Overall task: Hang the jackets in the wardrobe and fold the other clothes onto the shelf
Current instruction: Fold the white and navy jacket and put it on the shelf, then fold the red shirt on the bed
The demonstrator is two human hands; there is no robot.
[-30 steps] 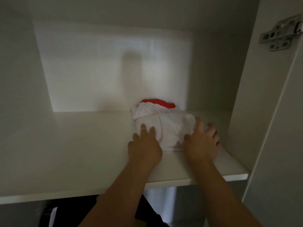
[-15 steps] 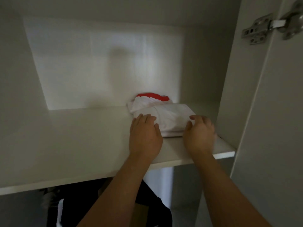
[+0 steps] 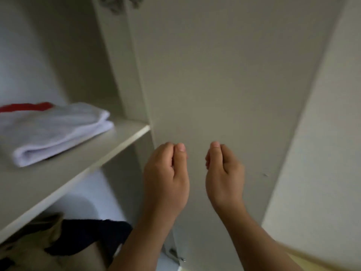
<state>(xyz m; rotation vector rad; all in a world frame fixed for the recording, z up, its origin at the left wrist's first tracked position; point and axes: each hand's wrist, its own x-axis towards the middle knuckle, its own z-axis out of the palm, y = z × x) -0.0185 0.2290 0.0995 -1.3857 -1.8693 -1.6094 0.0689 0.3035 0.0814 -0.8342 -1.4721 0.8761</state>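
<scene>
The bare forearms rise from the bottom edge, and both hands are held up side by side with a narrow gap between them. The left hand and the right hand have their backs to the camera. Their fingers are loosely curled inward with the thumbs lying along them. Neither hand grasps anything or touches any surface that can be seen.

Below and to the left of the left wrist, under the shelf, lies a dark garment. A tan garment is just beside it, further left. Both are blurred, and whether they hang or lie there cannot be told.

The shelf runs up from the lower left, and its front corner ends just left of the left hand's fingertips. A folded white garment lies flat on it, well to the left of both hands and apart from them. Its folded edges face the shelf's front. A strip of red cloth shows at its far side, touching it.

Straight beyond the hands stands a plain pale door, which fills the middle of the view. A lighter panel rises to the right of the right hand. High above the left hand, a blurred grey hinge sits at the top edge.
</scene>
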